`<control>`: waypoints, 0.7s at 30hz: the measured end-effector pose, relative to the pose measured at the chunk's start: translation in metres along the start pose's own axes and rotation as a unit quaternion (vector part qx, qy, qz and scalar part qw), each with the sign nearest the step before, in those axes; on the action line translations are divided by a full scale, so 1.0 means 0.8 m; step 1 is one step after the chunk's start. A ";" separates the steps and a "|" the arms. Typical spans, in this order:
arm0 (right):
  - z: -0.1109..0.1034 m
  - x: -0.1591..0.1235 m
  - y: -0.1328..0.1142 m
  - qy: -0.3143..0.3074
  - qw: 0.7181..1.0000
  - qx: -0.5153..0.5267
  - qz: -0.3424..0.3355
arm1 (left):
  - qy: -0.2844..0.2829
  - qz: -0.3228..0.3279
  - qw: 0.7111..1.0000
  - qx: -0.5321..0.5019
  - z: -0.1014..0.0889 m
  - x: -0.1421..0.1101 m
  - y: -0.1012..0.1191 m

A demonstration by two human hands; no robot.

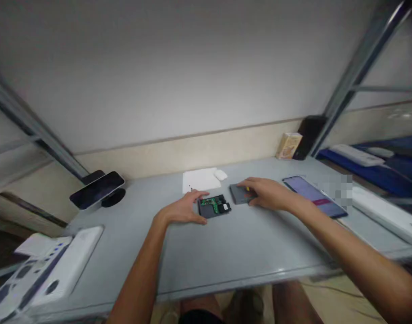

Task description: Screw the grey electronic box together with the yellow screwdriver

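Steadying opened device [214, 206] on table [246, 243]: left hand [184, 210] spread alongside; right hand [265, 192] flat on grey cover [239, 193], grip loose.

Left hand [184, 210] and right hand [265, 192] reach forward, palms down.

Grey surface [226, 252] carries opened device with green circuit board [214, 206], grey cover [239, 193], white paper [199, 180], smartphone [314, 195], phone on stand [97, 189].

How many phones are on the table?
2. One dark phone leans on a round stand at the table's far left. The other phone, screen lit purple, lies flat to the right of the right hand. Others may sit out of view.
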State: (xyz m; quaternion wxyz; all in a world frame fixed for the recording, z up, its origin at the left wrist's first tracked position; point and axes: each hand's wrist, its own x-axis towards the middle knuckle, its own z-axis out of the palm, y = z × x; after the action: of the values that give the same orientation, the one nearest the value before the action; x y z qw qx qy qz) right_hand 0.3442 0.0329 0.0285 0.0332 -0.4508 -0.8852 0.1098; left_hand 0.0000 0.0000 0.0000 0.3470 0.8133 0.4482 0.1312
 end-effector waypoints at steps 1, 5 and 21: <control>-0.004 0.002 -0.002 -0.006 1.000 0.010 0.003 | 0.006 0.003 1.000 -0.005 0.003 0.003 0.000; -0.013 0.013 -0.016 -0.028 0.999 0.030 0.002 | 0.040 0.002 0.999 -0.020 0.011 0.012 -0.002; 0.043 0.037 -0.071 0.039 0.991 0.042 -0.119 | 0.148 -0.003 0.989 0.000 0.031 0.029 -0.009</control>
State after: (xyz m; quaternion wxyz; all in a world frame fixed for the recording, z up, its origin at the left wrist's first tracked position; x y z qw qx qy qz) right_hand 0.2764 0.0190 0.0067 0.0997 -0.3441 -0.9253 0.1242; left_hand 0.0214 0.0106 -0.0253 0.2769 0.7836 0.4971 0.2493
